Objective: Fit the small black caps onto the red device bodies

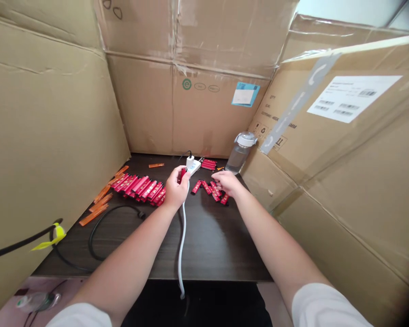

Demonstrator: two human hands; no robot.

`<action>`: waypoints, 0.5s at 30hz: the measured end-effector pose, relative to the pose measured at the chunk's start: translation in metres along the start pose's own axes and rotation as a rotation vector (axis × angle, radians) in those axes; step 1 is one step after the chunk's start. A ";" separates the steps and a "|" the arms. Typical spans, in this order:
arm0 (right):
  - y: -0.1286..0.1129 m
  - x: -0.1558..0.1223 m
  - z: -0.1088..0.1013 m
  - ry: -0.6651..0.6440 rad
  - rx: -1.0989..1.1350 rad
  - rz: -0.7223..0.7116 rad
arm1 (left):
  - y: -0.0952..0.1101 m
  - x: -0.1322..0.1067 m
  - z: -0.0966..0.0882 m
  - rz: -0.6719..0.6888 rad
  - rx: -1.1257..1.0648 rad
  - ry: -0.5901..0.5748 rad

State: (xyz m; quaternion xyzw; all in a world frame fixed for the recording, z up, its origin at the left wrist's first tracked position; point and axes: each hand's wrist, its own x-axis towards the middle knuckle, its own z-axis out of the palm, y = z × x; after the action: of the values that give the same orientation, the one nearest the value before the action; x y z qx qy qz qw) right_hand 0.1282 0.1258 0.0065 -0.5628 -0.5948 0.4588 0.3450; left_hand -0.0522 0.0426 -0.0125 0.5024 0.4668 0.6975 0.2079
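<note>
Three corrugated cardboard panels enclose the work area: the left panel (47, 136), the rear panel (190, 109) and the right panel (347, 190), which carries one white shipping label (354, 97). They appear to stand as screens around the dark tabletop (221, 245). One clear water bottle (240, 152) stands at the upper right of the tabletop, against the right panel. One white power strip (194, 167) lies at top centre, with one white cable (182, 236) running toward the bottom of the frame; one black cable (102, 231) lies in a loop at lower left. The items are set out in separate groups, apparently to keep them apart by colour. Roughly fifteen red sticks (138, 187) overlap in a shingled row left of centre, which seems to save space. About four more form a red stack (208, 164) behind the power strip, and about seven orange sticks (100, 202) lie along the left edge. The left hand (177, 188) is closed around one red stick (182, 175) just beside the power strip. The right hand (227, 182) is loosely curled, with its fingers on a cluster of about six red pieces (213, 193); whether it has hold of any cannot be told.
</note>
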 end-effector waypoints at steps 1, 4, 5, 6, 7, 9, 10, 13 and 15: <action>0.000 0.004 0.002 0.007 -0.095 -0.023 | -0.001 0.000 0.000 0.002 0.008 -0.002; -0.004 0.019 0.011 -0.002 -0.384 -0.090 | -0.002 -0.001 0.000 0.006 0.028 -0.015; -0.006 0.025 0.014 -0.018 -0.475 -0.104 | -0.001 -0.001 0.000 0.010 0.036 -0.021; -0.009 0.031 0.018 -0.038 -0.561 -0.113 | 0.000 -0.002 0.000 0.015 0.044 -0.028; -0.011 0.037 0.021 -0.058 -0.641 -0.119 | 0.001 -0.003 -0.001 0.021 0.052 -0.035; -0.015 0.046 0.029 -0.095 -0.779 -0.126 | 0.002 -0.004 -0.001 0.032 0.062 -0.052; -0.017 0.050 0.033 -0.109 -0.837 -0.128 | 0.003 -0.004 -0.001 0.038 0.064 -0.059; -0.023 0.057 0.042 -0.146 -0.956 -0.147 | 0.002 -0.005 0.000 0.061 0.079 -0.069; -0.025 0.060 0.045 -0.175 -0.999 -0.166 | 0.002 -0.005 0.000 0.076 0.099 -0.071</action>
State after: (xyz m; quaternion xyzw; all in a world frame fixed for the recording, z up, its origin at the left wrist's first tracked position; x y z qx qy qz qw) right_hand 0.0694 0.1791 0.0084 -0.5693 -0.8108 0.1349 0.0182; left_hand -0.0496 0.0377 -0.0137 0.5539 0.4737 0.6626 0.1725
